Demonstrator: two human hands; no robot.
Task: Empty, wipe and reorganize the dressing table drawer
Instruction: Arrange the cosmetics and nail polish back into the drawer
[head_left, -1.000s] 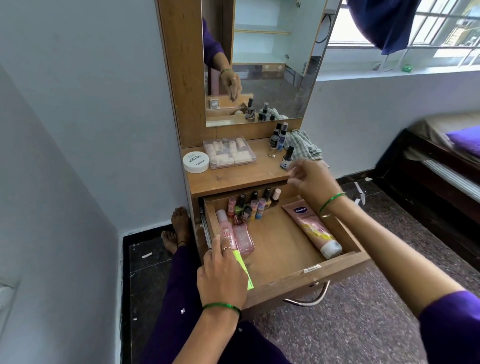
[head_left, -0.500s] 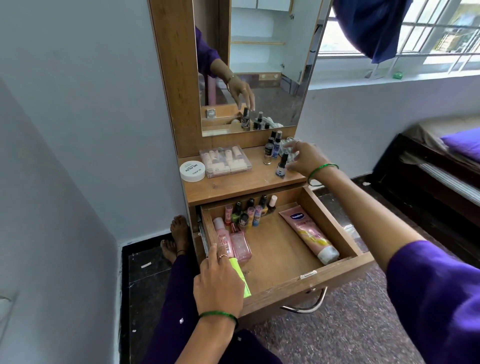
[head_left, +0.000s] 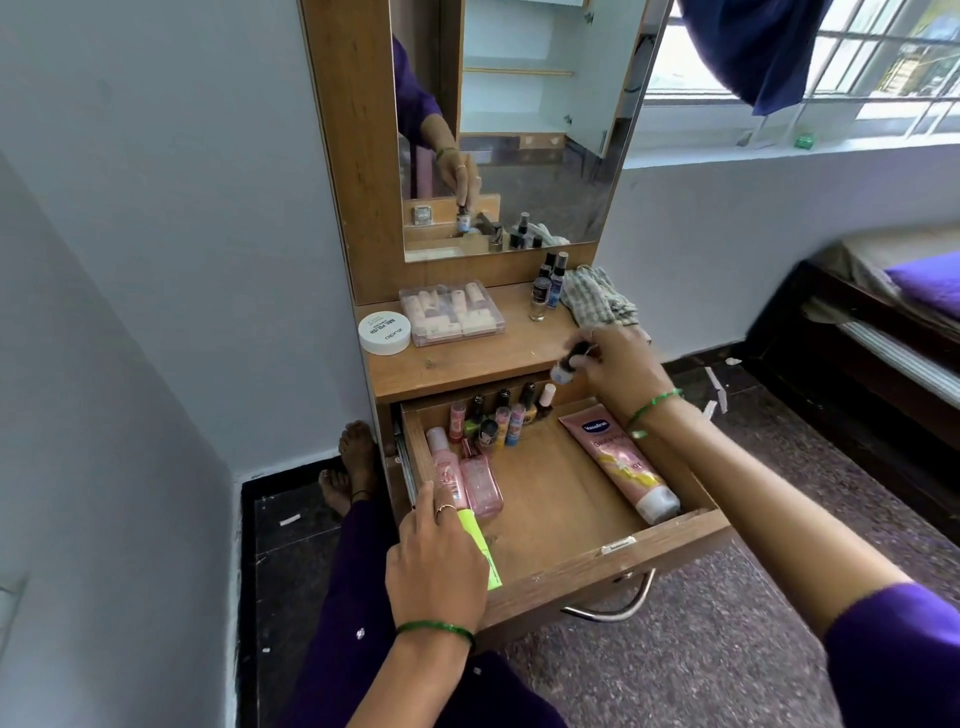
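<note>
The wooden drawer (head_left: 618, 564) stands pulled out under the dressing table top (head_left: 467, 364). Inside, small nail polish bottles (head_left: 506, 415) line the back, two pink bottles (head_left: 467, 475) lie at the left and a pink Vaseline tube (head_left: 618, 460) lies at the right. My right hand (head_left: 623, 371) pinches a small dark-capped bottle (head_left: 567, 365) above the drawer's back right corner. My left hand (head_left: 434, 564) rests on the drawer's front left corner and holds a neon yellow-green tube (head_left: 480, 548).
On the table top sit a white round tub (head_left: 384, 332), a clear box of cosmetics (head_left: 451, 314), three small bottles (head_left: 548, 286) and a checked cloth (head_left: 597, 301). A mirror (head_left: 519, 130) rises behind. A bed (head_left: 883, 322) stands at the right, and my feet (head_left: 353, 467) are at the left.
My right hand reached to the bottles on the table top, took one small bottle and brought it down over the drawer's back. My left hand stayed on the neon tube.
</note>
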